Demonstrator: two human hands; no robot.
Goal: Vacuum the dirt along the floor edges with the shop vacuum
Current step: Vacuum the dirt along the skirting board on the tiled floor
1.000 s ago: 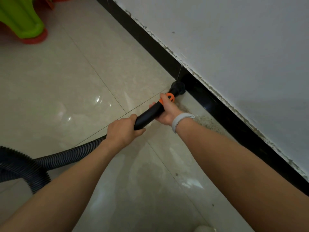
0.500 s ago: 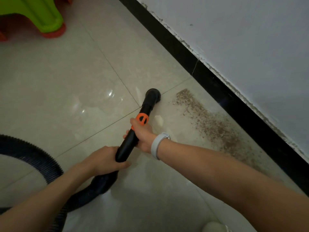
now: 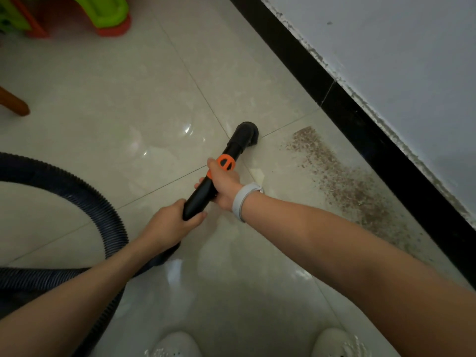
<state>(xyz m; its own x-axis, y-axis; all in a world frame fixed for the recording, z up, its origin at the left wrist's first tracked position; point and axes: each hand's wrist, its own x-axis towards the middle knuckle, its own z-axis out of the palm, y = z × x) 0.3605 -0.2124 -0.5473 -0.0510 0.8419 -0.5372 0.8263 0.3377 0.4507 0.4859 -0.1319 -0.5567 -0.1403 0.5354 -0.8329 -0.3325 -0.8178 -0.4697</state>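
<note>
I hold a black vacuum wand (image 3: 201,194) with an orange ring (image 3: 226,162). Its round nozzle (image 3: 246,132) sits on the tile where two grout lines cross, left of the dirt. My right hand (image 3: 223,184) grips the wand just below the orange ring. My left hand (image 3: 170,225) grips the wand's lower end where the ribbed black hose (image 3: 98,202) joins. A band of brown dirt (image 3: 342,184) runs along the floor beside the black baseboard (image 3: 360,119), apart from the nozzle.
The hose loops out to the left and back under my left arm. A green and orange plastic stool (image 3: 103,16) stands at the far left, with a wooden leg (image 3: 13,104) nearer. A white wall (image 3: 399,60) rises on the right. My white shoes (image 3: 175,343) show at the bottom.
The nozzle has been drawn back from the baseboard to the left, away from the wall. The dirt band beside the baseboard, mostly covered before, now lies in plain view.
</note>
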